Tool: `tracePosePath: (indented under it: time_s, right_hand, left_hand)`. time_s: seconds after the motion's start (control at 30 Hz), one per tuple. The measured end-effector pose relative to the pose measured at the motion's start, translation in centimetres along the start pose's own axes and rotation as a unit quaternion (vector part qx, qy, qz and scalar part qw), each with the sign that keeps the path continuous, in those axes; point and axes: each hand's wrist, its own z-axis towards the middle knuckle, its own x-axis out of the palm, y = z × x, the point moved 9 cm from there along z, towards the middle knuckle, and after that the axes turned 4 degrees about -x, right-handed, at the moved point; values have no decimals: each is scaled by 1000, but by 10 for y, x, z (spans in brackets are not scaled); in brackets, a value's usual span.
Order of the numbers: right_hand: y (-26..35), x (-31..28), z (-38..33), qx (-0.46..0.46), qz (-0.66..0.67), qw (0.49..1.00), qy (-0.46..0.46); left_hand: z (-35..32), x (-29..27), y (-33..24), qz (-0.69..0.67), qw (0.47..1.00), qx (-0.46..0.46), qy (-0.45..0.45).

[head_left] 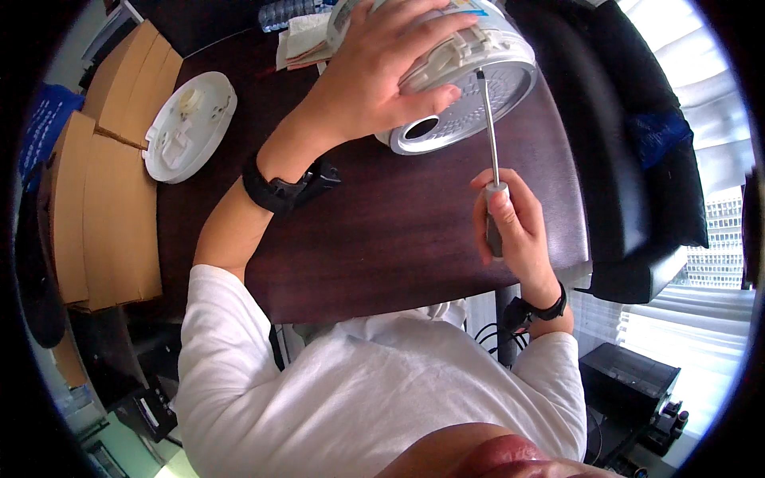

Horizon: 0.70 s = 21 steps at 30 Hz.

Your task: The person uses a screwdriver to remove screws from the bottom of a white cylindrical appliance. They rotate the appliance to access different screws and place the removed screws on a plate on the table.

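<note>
A round white appliance [500,49] lies tipped on the table, a silver plate [460,119] with many small dots and a dark oval opening facing me. My left hand [390,68] grips its side from above, fingers spread over the body and thumb on the rim. In my right hand [522,219], closed around the handle, is a screwdriver [491,139] with a grey grip. Its shaft points away from me, and the tip is at the rim beside a white hinge-like part [470,49]. Whether the tip sits in a screw is too small to tell.
A white round cover [191,147] with small parts inside leans by cardboard boxes [119,203] on the left. Folded papers or cloths [307,40] and bottles [291,11] are at the back. A black chair [637,143] borders the dark table [374,239] on the right.
</note>
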Motion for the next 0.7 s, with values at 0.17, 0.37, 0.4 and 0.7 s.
tracePosePath:
  time_s: [0.17,0.37,0.4,0.7]
  right_hand:
    - [-2,-1,-1,-7,7,1000,-8]
    - [3,-4,-3,11,-32,999,-30]
    - [5,-5,-4,19,-67,997,-36]
    - [47,-17,-9,65,-340,935,-72]
  left_hand:
    - [0,0,0,-16,1000,4,-4]
    - [0,-1,0,-14,1000,2,-4]
    - [0,-1,0,-16,1000,5,-6]
    - [-4,2,0,-5,1000,8,-28]
